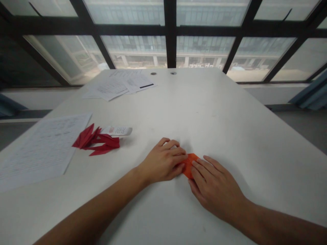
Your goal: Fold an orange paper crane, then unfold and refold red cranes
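Observation:
A small piece of folded orange paper (189, 166) lies on the white table (219, 112), partly hidden by both hands. My left hand (162, 161) holds its left end, with the fingers curled over the fold. From the other side, my right hand (216, 187) presses its fingertips on the lower right edge. Both hands rest on the tabletop, and the paper stays flat between them.
To the left lie a red paper origami figure (95, 140) and a white tube (117, 131). A printed sheet (43, 146) lies at the left edge, with more papers (119, 83) at the far end. Windows stand behind the table.

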Tool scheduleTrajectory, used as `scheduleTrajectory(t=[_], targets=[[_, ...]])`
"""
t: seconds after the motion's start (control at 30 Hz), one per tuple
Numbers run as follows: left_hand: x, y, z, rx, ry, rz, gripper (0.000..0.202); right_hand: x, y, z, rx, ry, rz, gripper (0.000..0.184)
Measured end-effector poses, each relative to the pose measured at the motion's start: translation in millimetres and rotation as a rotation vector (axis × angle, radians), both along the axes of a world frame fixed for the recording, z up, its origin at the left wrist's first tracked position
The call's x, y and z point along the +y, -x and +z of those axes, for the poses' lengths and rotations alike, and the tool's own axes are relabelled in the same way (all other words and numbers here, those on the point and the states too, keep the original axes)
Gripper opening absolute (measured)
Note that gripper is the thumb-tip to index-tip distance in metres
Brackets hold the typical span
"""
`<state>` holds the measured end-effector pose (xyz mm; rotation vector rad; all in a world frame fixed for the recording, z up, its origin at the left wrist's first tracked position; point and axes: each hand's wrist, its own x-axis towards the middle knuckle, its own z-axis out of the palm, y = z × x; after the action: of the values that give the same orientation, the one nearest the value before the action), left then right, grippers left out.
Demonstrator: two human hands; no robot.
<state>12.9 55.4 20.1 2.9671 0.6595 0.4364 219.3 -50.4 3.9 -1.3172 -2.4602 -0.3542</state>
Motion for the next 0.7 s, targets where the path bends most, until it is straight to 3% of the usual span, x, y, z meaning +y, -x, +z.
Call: scheduleTrajectory(t=[0.17,0.27,0.47,0.57,0.7], targets=[[9,10,0.4,0.028,-0.260,-0.083,0.022,1,-1,-5.4,0.034,-0.069,0.004,0.029],[7,9,-1.0,0.009,-0.310,-0.091,0.021,1,-1,-8.4,0.022,-0.094,0.022,0.029],[3,2,-0.4,0.048,-0.122,-0.135,0.024,1,0,-6.6,0.001,-0.096,0.035,0.027],[2,0,0.5,0.052,-0.060,-0.121,0.021,6,-6,5.5,0.019,-0.005,0.001,0.022],[1,-1,1.2,0.041,-0.006,-0.103,0.019,22,-26,28.7,-0.071,0.154,-0.086,0.028]])
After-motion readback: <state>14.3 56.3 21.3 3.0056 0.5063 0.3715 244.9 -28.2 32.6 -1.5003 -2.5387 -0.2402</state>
